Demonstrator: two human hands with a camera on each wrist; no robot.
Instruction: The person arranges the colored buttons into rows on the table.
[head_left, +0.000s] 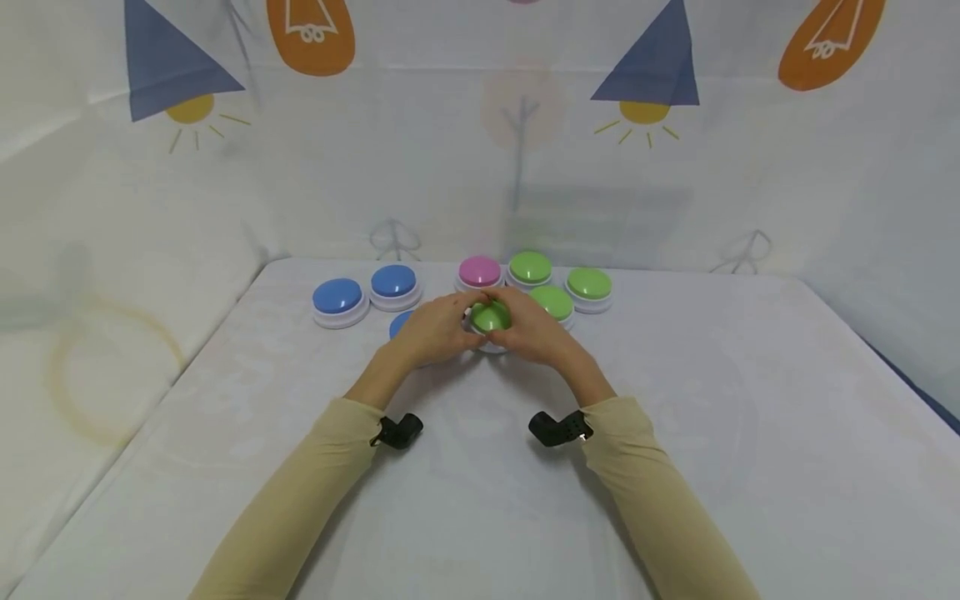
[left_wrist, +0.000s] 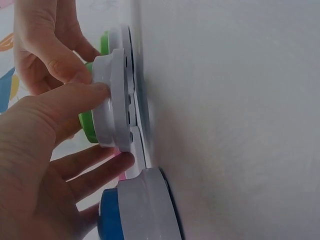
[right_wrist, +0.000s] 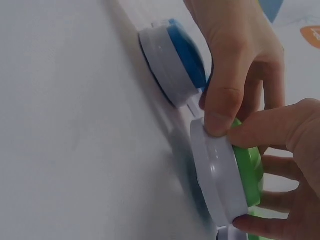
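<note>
left hand (head_left: 437, 328) and right hand (head_left: 532, 327) together grasp one green button (head_left: 491, 317) — a blue button (head_left: 399, 322) near them.

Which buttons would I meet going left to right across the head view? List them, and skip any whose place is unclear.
Leftmost blue button → rearmost blue button → held green button, between the left hand and right hand → rearmost green button → rightmost green button.
</note>
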